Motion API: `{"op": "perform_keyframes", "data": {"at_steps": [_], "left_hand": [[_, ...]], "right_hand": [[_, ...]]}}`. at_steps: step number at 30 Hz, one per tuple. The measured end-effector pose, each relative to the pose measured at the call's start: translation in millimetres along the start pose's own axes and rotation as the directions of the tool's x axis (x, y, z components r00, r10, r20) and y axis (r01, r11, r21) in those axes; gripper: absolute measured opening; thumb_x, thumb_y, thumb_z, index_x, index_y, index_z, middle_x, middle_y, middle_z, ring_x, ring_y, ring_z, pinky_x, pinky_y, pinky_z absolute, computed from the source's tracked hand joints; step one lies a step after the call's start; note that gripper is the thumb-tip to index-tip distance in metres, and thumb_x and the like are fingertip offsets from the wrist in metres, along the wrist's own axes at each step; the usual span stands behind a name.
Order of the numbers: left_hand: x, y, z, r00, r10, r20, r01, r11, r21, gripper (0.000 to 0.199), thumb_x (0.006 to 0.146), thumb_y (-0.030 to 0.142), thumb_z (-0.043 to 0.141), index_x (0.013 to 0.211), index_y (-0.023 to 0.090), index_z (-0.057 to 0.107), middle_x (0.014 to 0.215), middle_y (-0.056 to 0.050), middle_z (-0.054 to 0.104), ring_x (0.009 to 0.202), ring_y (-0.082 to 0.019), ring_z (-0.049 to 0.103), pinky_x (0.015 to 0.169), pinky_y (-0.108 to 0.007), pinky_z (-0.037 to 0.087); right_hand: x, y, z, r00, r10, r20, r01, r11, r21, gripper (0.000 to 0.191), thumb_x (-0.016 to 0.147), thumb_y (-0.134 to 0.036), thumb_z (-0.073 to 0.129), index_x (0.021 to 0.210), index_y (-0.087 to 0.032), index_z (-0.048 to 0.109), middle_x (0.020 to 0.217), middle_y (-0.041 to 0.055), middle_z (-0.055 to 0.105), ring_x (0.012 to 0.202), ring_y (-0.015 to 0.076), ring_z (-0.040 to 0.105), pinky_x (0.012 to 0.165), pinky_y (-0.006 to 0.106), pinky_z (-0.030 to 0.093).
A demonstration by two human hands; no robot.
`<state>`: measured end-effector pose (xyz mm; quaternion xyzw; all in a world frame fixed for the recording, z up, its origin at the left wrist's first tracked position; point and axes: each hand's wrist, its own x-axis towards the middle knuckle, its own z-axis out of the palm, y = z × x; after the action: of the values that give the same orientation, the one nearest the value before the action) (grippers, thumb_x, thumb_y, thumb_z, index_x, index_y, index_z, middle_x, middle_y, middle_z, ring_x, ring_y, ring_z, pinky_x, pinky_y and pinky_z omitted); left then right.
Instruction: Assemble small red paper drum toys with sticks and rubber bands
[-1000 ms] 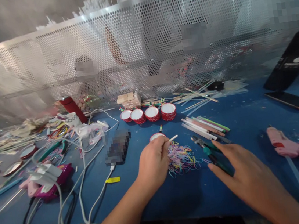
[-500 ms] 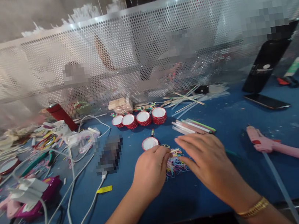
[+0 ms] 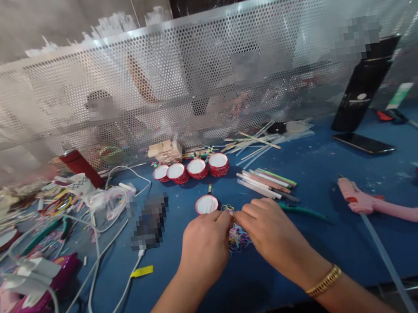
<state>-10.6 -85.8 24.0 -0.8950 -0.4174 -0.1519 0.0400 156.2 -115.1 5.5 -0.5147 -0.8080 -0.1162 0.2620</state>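
My left hand [image 3: 207,244] and my right hand [image 3: 269,232] meet fingertip to fingertip above the blue table, both closed in a pinch. A short white stick showed in my left fingers a moment ago; now the fingers hide what lies between them. Under the fingertips is a tangle of thin colourful elastic bands [image 3: 238,239]. Just beyond my left hand lies a small round piece [image 3: 207,205] with a white face, a red rim and a narrow neck, like a tiny banjo. Green-handled pliers [image 3: 305,211] lie partly behind my right hand.
Stacks of red-rimmed white rounds [image 3: 197,168] stand ahead, with coloured glue sticks [image 3: 265,182] to their right. A pink glue gun [image 3: 379,202] lies at right. White cables [image 3: 97,255] and a phone [image 3: 150,220] are at left. A perforated metal screen [image 3: 197,75] borders the back.
My right hand has moved left and closed, its fingertips now against those of my left hand. The white stick is no longer visible. The view has shifted slightly.
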Motion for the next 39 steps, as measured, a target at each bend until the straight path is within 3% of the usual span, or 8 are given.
{"op": "perform_keyframes", "data": {"at_steps": [10, 13, 17, 21, 27, 30, 33, 39], "left_hand": [[-5.0, 8.4, -0.2, 0.996, -0.080, -0.039, 0.078, 0.996, -0.038, 0.017, 0.088, 0.013, 0.048, 0.084, 0.020, 0.063, 0.079, -0.005, 0.066, 0.073, -0.020, 0.060, 0.064, -0.031, 0.036], [-8.1, 2.6, -10.3, 0.999, 0.004, 0.033, 0.004, 0.974, -0.225, 0.020, 0.090, 0.013, 0.047, 0.080, 0.019, 0.063, 0.078, -0.003, 0.066, 0.073, -0.018, 0.059, 0.065, -0.029, 0.038], [-16.6, -7.4, -33.6, 0.970, 0.179, 0.162, -0.045, 0.793, -0.608, 0.028, 0.095, 0.017, 0.042, 0.084, 0.020, 0.067, 0.083, -0.001, 0.070, 0.080, -0.014, 0.062, 0.074, -0.024, 0.044], [-18.4, -25.9, -39.3, 0.988, 0.076, 0.135, 0.009, 0.841, -0.541, 0.028, 0.095, 0.023, 0.045, 0.095, 0.021, 0.073, 0.092, -0.004, 0.073, 0.088, -0.016, 0.064, 0.081, -0.027, 0.048], [-21.1, -69.0, -31.0, 0.999, 0.035, 0.031, -0.021, 0.936, -0.352, 0.034, 0.089, 0.030, 0.059, 0.122, 0.027, 0.066, 0.124, -0.007, 0.067, 0.117, -0.021, 0.059, 0.103, -0.041, 0.044], [-37.6, -93.3, -44.7, 0.985, -0.156, -0.080, 0.116, 0.922, -0.370, 0.039, 0.096, 0.036, 0.044, 0.132, 0.026, 0.057, 0.133, -0.007, 0.061, 0.125, -0.021, 0.053, 0.108, -0.042, 0.039], [-65.8, -118.3, -58.6, 0.922, -0.335, -0.195, 0.246, 0.895, -0.372, 0.045, 0.099, 0.039, 0.034, 0.138, 0.022, 0.049, 0.122, -0.007, 0.068, 0.122, -0.023, 0.055, 0.110, -0.044, 0.035], [-124.0, -140.2, -50.6, 0.929, -0.362, -0.078, 0.346, 0.924, -0.164, 0.041, 0.099, 0.038, 0.030, 0.119, 0.026, 0.064, 0.126, -0.004, 0.065, 0.125, -0.023, 0.050, 0.110, -0.041, 0.032]], "right_hand": [[1.0, -8.7, 0.1, 0.995, 0.039, -0.088, -0.035, 0.998, 0.045, 0.028, 0.090, -0.005, 0.042, 0.072, -0.018, 0.059, 0.069, 0.0051, 0.055, 0.070, 0.0200, 0.043, 0.070, 0.035, 0.030], [-0.7, -3.3, -11.0, 1.000, -0.015, -0.012, 0.017, 0.982, 0.188, 0.031, 0.094, -0.010, 0.041, 0.070, -0.018, 0.060, 0.068, 0.0045, 0.057, 0.069, 0.0189, 0.047, 0.069, 0.034, 0.033], [-9.4, 8.3, -31.2, 0.988, -0.095, 0.126, -0.015, 0.740, 0.673, 0.033, 0.100, -0.029, 0.042, 0.079, -0.021, 0.065, 0.071, 0.0008, 0.063, 0.070, 0.0153, 0.057, 0.069, 0.029, 0.044], [-18.8, 14.5, -30.4, 0.995, 0.066, 0.070, -0.095, 0.532, 0.841, 0.030, 0.098, -0.038, 0.047, 0.087, -0.022, 0.070, 0.072, 0.0017, 0.066, 0.071, 0.0159, 0.062, 0.072, 0.031, 0.051], [-24.2, 15.9, -8.5, 0.966, 0.257, -0.009, -0.165, 0.646, 0.746, 0.022, 0.093, -0.038, 0.056, 0.091, -0.024, 0.073, 0.085, 0.0035, 0.071, 0.079, 0.0177, 0.065, 0.075, 0.032, 0.054], [-28.6, 20.9, -2.1, 0.948, 0.312, -0.064, -0.183, 0.697, 0.694, 0.021, 0.093, -0.039, 0.056, 0.093, -0.025, 0.073, 0.090, 0.0035, 0.072, 0.083, 0.0188, 0.067, 0.077, 0.033, 0.054], [-33.4, 27.0, 2.3, 0.922, 0.372, -0.106, -0.211, 0.715, 0.667, 0.022, 0.092, -0.040, 0.057, 0.095, -0.025, 0.072, 0.093, 0.0043, 0.073, 0.084, 0.0200, 0.068, 0.077, 0.035, 0.055], [-34.8, 30.3, 2.4, 0.898, 0.416, -0.147, -0.230, 0.726, 0.648, 0.021, 0.092, -0.039, 0.057, 0.094, -0.024, 0.072, 0.089, 0.0033, 0.073, 0.079, 0.0190, 0.069, 0.075, 0.034, 0.055]]}}
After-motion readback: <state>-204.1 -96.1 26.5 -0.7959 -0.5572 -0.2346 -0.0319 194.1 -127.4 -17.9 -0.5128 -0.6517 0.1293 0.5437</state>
